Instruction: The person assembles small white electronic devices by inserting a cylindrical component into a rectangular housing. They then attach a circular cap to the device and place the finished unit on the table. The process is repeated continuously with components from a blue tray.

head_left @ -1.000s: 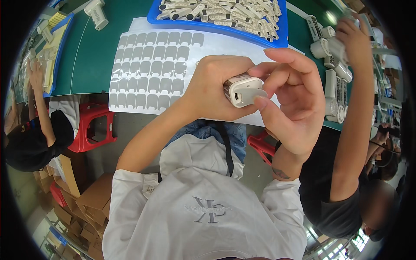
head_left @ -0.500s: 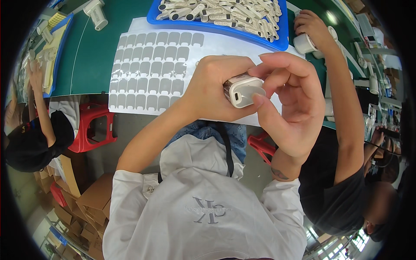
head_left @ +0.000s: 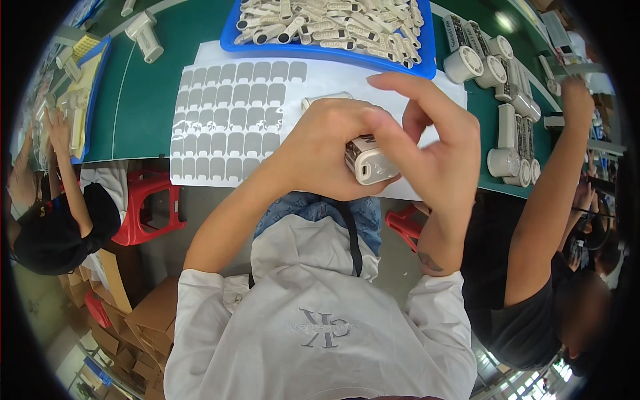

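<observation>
My left hand (head_left: 327,143) is wrapped around a white handheld device (head_left: 375,167), with the device's rounded end facing me. A small dark port shows in that end, and a grey patch lies beside it. My right hand (head_left: 433,140) presses its thumb against the end's right side, its index finger stretched out and apart. The hands hide most of the device's body. Under them is a white sheet of grey stickers (head_left: 230,120), several rows of which show to the left. Another white part (head_left: 327,99) lies just beyond my left hand, partly covered by it.
A blue tray (head_left: 333,56) heaped with slim white parts stands at the far side. Several white cylindrical devices (head_left: 503,160) lie at the right, by a co-worker's raised arm (head_left: 550,193). One white device (head_left: 145,41) lies far left. Another person's hands (head_left: 59,130) work at the left.
My right thumb has moved over the device's end, and its grey patch now shows less. The co-worker's hand at the right has left the white cylindrical devices and moved away rightward.
</observation>
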`<state>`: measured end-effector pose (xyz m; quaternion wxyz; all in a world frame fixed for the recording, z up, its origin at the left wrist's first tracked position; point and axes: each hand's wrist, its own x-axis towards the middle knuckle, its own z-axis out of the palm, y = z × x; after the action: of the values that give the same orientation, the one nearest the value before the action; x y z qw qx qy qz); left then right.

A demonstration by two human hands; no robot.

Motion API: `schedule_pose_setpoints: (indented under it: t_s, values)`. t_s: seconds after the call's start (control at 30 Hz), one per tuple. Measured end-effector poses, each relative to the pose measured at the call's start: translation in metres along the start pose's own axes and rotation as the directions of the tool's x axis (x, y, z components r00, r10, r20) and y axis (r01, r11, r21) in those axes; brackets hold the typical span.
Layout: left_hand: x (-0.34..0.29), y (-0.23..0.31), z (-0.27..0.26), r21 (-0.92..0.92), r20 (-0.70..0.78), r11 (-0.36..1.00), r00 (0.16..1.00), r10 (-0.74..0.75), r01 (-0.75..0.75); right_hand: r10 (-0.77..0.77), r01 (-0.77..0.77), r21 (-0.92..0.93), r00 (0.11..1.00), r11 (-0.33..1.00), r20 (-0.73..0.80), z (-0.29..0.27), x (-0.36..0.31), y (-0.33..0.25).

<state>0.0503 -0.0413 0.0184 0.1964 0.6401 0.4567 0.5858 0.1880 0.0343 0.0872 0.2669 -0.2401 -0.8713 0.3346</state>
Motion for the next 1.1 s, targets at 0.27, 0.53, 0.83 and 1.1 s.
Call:
schedule_pose_setpoints:
  t_s: [0.27,0.53,0.83,1.1]
  values:
    - [0.009,0.006,-0.013,0.0,0.124,0.994,0.986,-0.112,0.113,0.11,-0.026,0.358,0.97,0.934,-0.218,0.011,-0.013,0.034]
    - [0.021,0.0,-0.01,-0.029,0.127,0.981,0.974,-0.187,0.192,-0.411,0.452,0.178,0.884,0.874,-0.222,0.006,-0.017,0.044]
    - [0.06,0.009,-0.014,-0.009,0.017,0.98,0.98,-0.197,0.197,-0.098,0.185,0.321,0.958,0.929,-0.269,0.006,-0.033,0.084]
    - [0.215,-0.039,-0.057,0.322,0.101,0.944,0.989,-0.11,0.072,0.201,-0.05,0.485,0.943,0.873,-0.265,-0.011,-0.07,0.112]
